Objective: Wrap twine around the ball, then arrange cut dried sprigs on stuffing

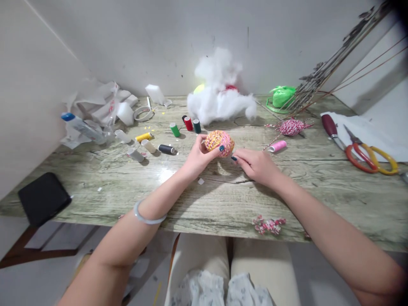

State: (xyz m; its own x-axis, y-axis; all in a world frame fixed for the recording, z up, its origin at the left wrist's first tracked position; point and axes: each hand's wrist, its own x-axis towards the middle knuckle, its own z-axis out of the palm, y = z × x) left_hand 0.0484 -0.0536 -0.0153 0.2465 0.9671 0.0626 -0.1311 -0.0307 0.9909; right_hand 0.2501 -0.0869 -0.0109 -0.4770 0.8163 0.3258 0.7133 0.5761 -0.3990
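My left hand (199,158) grips a small ball (219,142) wound in yellow and pink string, holding it just above the wooden table (223,199). Its thumb and fingers wrap round the ball's left and front side. My right hand (256,165) rests on the table just right of the ball, fingers curled, its fingertips close to the ball's lower right. A red-and-white string runs from that side toward a twine ball (291,126); whether the right fingers pinch it I cannot tell.
Several thread spools (174,129) lie left of centre, a pink spool (277,146) right. White stuffing (219,100) is at the back. Scissors (371,154) and a red-handled tool (330,127) lie far right, a glue bottle (83,126) and a black pad (43,197) left, and twine scraps (268,225) by the front edge.
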